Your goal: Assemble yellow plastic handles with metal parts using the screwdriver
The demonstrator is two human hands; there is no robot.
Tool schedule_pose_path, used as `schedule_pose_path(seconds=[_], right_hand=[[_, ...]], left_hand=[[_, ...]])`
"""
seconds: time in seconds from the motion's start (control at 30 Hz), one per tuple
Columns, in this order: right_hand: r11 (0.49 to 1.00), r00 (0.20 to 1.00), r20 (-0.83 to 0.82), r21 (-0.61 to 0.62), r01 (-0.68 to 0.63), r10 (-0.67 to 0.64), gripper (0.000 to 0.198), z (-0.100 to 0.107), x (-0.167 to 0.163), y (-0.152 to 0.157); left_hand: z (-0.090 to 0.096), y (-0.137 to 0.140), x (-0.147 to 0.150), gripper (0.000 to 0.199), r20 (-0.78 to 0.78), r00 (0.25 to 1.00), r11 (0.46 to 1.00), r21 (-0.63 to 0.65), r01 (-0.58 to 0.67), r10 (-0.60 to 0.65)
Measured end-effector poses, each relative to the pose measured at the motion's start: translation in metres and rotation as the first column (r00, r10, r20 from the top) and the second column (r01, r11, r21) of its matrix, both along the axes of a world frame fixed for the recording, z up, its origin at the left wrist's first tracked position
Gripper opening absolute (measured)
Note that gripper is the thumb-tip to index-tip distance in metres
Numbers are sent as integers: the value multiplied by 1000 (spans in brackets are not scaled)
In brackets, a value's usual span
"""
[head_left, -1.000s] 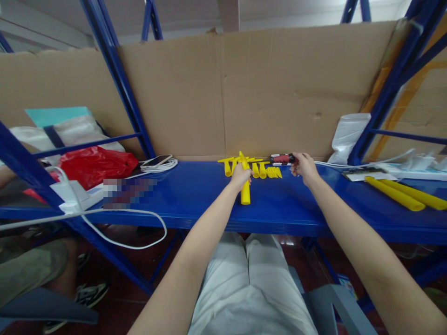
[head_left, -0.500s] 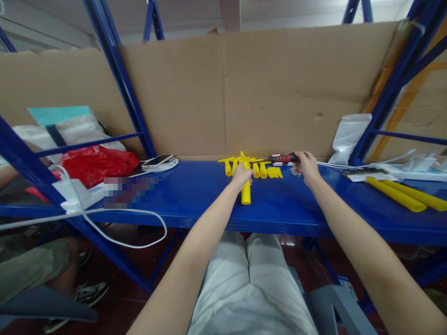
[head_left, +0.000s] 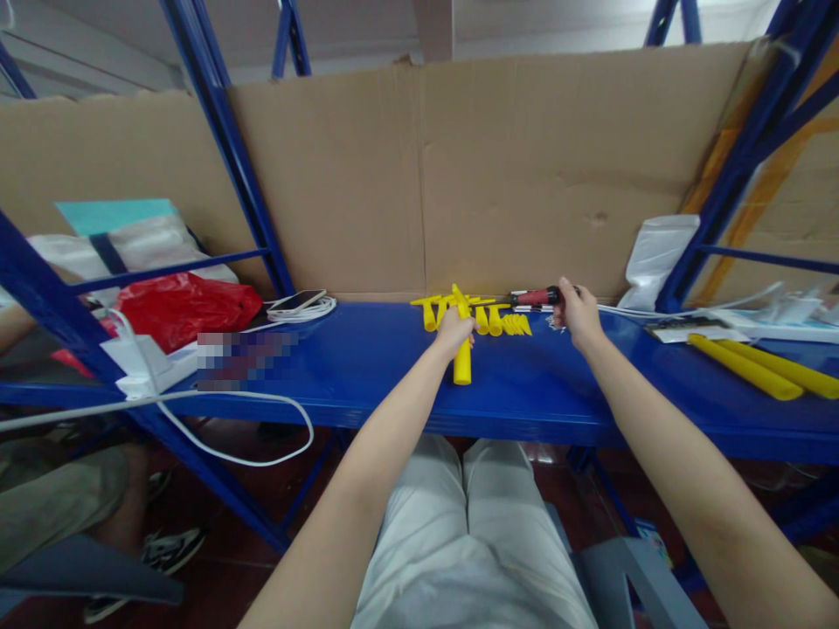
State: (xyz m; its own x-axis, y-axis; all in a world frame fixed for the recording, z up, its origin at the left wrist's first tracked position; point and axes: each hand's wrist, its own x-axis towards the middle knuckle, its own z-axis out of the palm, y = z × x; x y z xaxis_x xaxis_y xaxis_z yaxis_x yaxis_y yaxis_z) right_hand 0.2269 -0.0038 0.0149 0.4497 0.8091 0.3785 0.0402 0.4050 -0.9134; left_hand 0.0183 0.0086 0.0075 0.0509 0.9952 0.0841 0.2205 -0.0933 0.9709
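Note:
My left hand (head_left: 454, 328) is closed around a yellow plastic tube-like piece (head_left: 462, 365), whose wide round end points toward me and whose upper end carries a narrower yellow part. In my right hand (head_left: 577, 309) is a red-and-black screwdriver (head_left: 534, 298), held level by its handle with the shaft pointing left. The shaft's tip meets the upper part of the yellow piece, though the exact contact is too small to make out. Small metal screws (head_left: 556, 324) lie just below the right hand. Several small yellow pieces (head_left: 517, 325) and short yellow tubes (head_left: 488, 320) sit behind and beside the left hand.
On the blue shelf (head_left: 367, 367) a phone (head_left: 298, 301) rests on a coiled white cable at left, near a power strip (head_left: 171, 371) and red bag (head_left: 187, 310). Two long yellow tubes (head_left: 747, 367) lie at right. Cardboard (head_left: 524, 175) stands behind. Another person sits at far left.
The fingers of my right hand have shifted on the screwdriver handle, which appears turned slightly. My left hand and the yellow piece stay in place.

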Motion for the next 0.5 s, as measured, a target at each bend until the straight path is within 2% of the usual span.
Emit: schedule_pose_path(seconds=[0.07, 0.27, 0.5], right_hand=[[1000, 1000, 9, 11, -5, 5, 42, -2, 1, 1], [999, 999, -40, -30, -33, 32, 27, 2, -1, -1], [999, 1000, 3, 26, -19, 19, 38, 1, -1, -2]], left_hand=[[0, 0, 0, 28, 2, 1000, 1000, 6, -6, 6], [-2, 1, -1, 30, 6, 1000, 999, 42, -5, 5], [-2, 2, -1, 33, -13, 1000, 999, 34, -8, 9]])
